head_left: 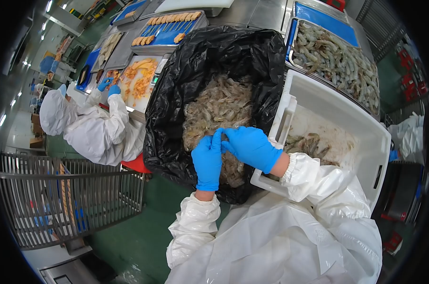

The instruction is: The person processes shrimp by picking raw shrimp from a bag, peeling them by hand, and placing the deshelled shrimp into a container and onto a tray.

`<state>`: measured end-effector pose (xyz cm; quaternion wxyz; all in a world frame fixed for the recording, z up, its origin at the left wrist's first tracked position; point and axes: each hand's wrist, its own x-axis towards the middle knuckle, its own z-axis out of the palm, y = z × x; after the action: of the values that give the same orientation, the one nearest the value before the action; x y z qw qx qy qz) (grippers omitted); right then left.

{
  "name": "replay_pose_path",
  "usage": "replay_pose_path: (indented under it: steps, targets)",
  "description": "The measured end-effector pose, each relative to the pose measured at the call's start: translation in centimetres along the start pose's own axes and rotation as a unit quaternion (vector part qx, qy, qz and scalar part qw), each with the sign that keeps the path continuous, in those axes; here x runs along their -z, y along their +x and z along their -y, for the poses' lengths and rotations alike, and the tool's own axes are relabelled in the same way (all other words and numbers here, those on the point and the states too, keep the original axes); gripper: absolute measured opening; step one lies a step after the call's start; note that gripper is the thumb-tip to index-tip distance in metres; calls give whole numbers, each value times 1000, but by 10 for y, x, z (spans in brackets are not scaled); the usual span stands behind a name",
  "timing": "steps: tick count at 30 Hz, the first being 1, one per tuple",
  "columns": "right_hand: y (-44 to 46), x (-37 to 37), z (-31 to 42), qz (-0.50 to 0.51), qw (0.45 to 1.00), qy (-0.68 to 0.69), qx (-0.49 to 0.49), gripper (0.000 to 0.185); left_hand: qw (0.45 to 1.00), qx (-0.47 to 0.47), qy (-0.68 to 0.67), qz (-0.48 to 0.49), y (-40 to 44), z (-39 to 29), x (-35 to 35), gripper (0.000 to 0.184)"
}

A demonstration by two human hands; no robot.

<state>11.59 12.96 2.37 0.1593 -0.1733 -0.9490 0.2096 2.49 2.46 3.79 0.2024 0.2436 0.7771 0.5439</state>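
Observation:
My left hand (208,158) and my right hand (252,146), both in blue gloves, meet at the fingertips over a bin lined with a black plastic bag (169,85). Their fingers are pinched together; whatever lies between them is too small to make out. Beneath them the bag holds a heap of shrimp shells and heads (219,104). To the right, partly under my right forearm, a white tub (337,118) has some shrimp (309,146) at its near left part.
A tray heaped with whole shrimp (335,57) stands behind the tub. At the left a person in white (93,125) works at orange pieces (141,78) on a board. Food trays (169,29) stand at the back, a metal rack (72,199) at the lower left.

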Motion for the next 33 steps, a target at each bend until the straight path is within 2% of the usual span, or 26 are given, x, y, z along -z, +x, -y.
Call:
replay_pose_path:
  steps: [2, 3, 8, 11, 15, 17, 24, 27, 30, 33]
  targets:
    - [5, -2, 1, -32, 998, -24, 46, 17, 990, -94, 102, -34, 0, 6, -5, 27]
    - [7, -3, 1, -47, 996, -35, 71, 17, 989, -96, 110, -33, 0, 12, -5, 26]
    - [7, -3, 6, -41, 998, -31, 39, 13, 990, -87, 107, -28, 0, 20, -2, 24]
    - [5, -7, 2, -27, 999, 17, 7, 12, 998, -51, 0, -39, -3, 14, -8, 22]
    - [0, -21, -15, -43, 990, 133, -13, 15, 991, 43, -121, 21, -3, 14, -5, 18]
    - [1, -28, -17, -69, 990, 117, -26, 17, 980, 74, -180, 51, -3, 5, -4, 16]
    - [4, -24, -10, -86, 995, 29, -45, 19, 963, 90, -253, -11, -8, 7, -14, 12]
    - [8, -24, -10, -89, 989, 105, -58, 18, 954, 95, -282, -34, -8, 16, -16, 12]
    - [6, -22, 9, -135, 961, 225, -91, 29, 944, 100, -312, -49, -2, 18, -14, 12]
    - [-2, -16, 19, -93, 975, 181, -91, 26, 933, 94, -344, -54, -4, 10, -14, 13]
